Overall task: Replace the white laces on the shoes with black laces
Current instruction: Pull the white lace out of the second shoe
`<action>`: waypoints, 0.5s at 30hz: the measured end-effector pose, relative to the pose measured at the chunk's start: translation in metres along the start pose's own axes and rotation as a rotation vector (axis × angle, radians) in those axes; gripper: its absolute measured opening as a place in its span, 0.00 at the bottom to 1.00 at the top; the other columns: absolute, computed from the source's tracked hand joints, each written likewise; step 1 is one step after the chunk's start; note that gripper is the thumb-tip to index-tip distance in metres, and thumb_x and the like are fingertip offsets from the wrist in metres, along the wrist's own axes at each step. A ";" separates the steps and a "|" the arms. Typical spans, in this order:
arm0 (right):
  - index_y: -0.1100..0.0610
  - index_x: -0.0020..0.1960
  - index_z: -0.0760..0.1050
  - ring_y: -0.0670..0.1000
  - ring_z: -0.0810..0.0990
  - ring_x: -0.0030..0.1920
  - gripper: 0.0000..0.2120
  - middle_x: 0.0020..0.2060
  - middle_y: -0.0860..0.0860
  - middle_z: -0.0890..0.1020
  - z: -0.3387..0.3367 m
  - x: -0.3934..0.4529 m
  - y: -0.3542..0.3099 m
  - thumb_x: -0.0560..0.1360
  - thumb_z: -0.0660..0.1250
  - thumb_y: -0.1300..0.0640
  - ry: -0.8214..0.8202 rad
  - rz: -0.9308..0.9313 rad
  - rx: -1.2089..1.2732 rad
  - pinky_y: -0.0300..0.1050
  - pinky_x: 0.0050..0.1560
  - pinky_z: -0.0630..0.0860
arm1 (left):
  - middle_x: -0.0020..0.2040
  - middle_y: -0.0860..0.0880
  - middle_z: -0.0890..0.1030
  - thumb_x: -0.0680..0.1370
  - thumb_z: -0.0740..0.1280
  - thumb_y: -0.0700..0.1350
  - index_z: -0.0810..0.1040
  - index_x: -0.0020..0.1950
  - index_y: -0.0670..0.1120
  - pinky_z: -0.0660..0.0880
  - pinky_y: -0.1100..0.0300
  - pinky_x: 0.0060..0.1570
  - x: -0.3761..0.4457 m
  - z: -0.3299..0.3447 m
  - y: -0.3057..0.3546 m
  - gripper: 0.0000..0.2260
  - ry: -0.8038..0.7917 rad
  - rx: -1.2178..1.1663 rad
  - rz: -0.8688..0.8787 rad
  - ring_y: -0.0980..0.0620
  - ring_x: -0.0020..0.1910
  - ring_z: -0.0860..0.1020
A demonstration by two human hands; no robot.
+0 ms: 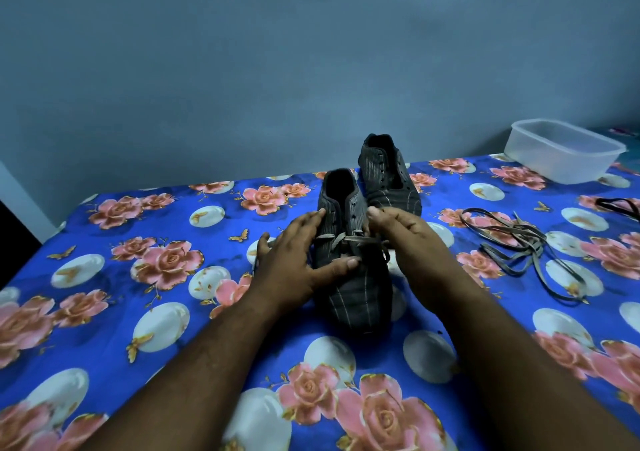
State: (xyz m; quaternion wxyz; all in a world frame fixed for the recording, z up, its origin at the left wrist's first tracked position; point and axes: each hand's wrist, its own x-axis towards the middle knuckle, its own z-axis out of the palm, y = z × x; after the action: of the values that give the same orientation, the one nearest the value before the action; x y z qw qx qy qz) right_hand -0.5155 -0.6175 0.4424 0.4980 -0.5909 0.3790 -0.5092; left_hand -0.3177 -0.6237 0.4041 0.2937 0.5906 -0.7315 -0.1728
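**Second shoe half unlaced, black laces still waiting**

A flowered cloth (pixel 138 277) covers the table, with a blue wall (pixel 242 69) behind. At the far right corner stands a clear plastic tub (pixel 564 151).

Two dark striped shoes sit mid-table. The far shoe (pixel 386 173) shows bare eyelets: its lace is out and no new one is in. The near shoe (pixel 349 277) keeps a pale lace (pixel 346 239) only across its lower eyelets; the upper holes look empty, so I judge the unlacing about half done here.

The left hand (pixel 294 260) lies spread over the near shoe's left side, fingers straight, thumb pressing the vamp. The right hand (pixel 398 229) has its fingers curled at the shoe's right side by the lace; whether it pinches the lace I cannot tell.

To the right lies a loose lace pile (pixel 519 242), greyish, probably the one pulled out. A black lace (pixel 620 204) lies at the right edge, untouched.

Left to do: finish pulling this lace, then thread black laces into both shoes.
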 end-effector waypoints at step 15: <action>0.54 0.41 0.82 0.52 0.82 0.41 0.09 0.35 0.48 0.83 0.003 -0.003 0.003 0.76 0.73 0.50 0.100 -0.113 -0.727 0.56 0.46 0.78 | 0.80 0.58 0.61 0.62 0.57 0.80 0.57 0.80 0.61 0.43 0.42 0.78 -0.002 -0.001 0.003 0.49 -0.004 -0.005 -0.004 0.62 0.77 0.58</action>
State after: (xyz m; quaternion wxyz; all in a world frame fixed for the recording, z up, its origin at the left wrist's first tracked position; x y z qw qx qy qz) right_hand -0.5129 -0.6145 0.4387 0.2075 -0.7235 0.5256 -0.3964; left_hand -0.3190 -0.6212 0.4062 0.2934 0.5909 -0.7305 -0.1764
